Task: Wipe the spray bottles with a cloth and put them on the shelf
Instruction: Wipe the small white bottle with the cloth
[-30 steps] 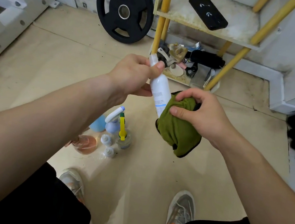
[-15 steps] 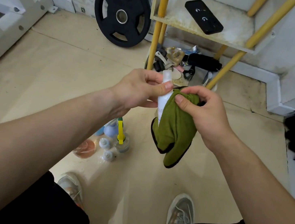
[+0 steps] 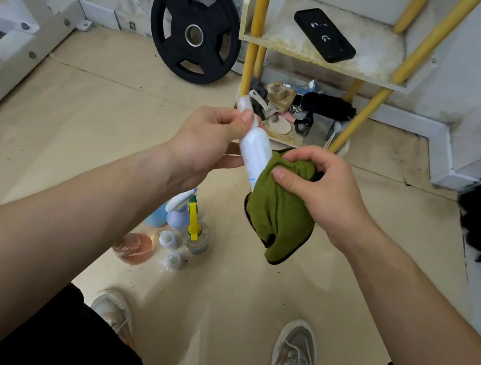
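My right fingers (image 3: pixel 283 177), gripping the cloth (image 3: pixel 280 219), slid down the bottle (image 3: pixel 254 150); left fingers (image 3: pixel 244 119) still pinch its top. More wiping.

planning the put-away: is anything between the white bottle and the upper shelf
Nothing visible blocks the way from the white bottle, held by the left hand, up to the shelf. A black device lies mid-shelf; the board left of it is bare.

Your bottle (image 3: pixel 255 150) is white with a blue band; your cloth (image 3: pixel 279 215) is olive green, black-edged; the shelf (image 3: pixel 327 61) posts are yellow.
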The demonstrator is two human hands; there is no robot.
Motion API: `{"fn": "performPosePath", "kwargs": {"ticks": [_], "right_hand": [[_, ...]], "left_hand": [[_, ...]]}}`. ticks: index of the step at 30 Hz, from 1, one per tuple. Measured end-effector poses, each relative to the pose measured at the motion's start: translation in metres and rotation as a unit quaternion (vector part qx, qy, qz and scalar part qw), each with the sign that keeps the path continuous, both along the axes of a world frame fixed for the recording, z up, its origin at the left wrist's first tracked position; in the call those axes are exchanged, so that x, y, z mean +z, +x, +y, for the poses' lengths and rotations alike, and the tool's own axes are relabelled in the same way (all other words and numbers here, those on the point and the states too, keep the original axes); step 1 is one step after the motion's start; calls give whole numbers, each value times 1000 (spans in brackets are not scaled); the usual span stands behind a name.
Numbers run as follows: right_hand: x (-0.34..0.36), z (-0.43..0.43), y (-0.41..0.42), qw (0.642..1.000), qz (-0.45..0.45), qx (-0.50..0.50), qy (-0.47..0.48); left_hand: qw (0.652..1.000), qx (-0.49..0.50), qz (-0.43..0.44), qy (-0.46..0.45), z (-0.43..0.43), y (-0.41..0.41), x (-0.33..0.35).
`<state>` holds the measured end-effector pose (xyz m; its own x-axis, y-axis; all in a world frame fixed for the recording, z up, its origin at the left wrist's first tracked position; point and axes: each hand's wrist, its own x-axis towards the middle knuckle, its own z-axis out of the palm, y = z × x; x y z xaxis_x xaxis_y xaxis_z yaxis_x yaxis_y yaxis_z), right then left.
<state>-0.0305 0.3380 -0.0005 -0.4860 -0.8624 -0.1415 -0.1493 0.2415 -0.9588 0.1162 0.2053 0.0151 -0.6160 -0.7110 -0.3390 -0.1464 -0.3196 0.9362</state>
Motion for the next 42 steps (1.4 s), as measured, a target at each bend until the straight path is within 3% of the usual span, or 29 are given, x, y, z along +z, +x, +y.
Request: {"fn": "performPosePath", "kwargs": {"ticks": [4, 8, 13, 17, 26, 34, 42], "right_hand": [[-1, 1, -2, 999, -36, -20, 13], [2, 2, -7, 990, -128, -53, -29], [2, 4, -2, 997, -38, -24, -65], [4, 4, -3, 995, -27, -6, -94], [-5, 5, -1, 986, -157, -45, -41], [1, 7, -2, 998, 53, 5, -12], [7, 7, -9, 998, 62, 20, -12]], "left_hand": [[993, 86, -3, 86, -6, 0, -5], [976, 160, 24, 145, -11, 0, -3], [965, 166, 46, 200, -9, -3, -3], [961, 140, 48, 234, -4, -4, -5], [977, 129, 84, 148, -7, -4, 3], [987, 131, 23, 92, -2, -1, -3], [990, 107, 25, 87, -7, 1, 0]]}}
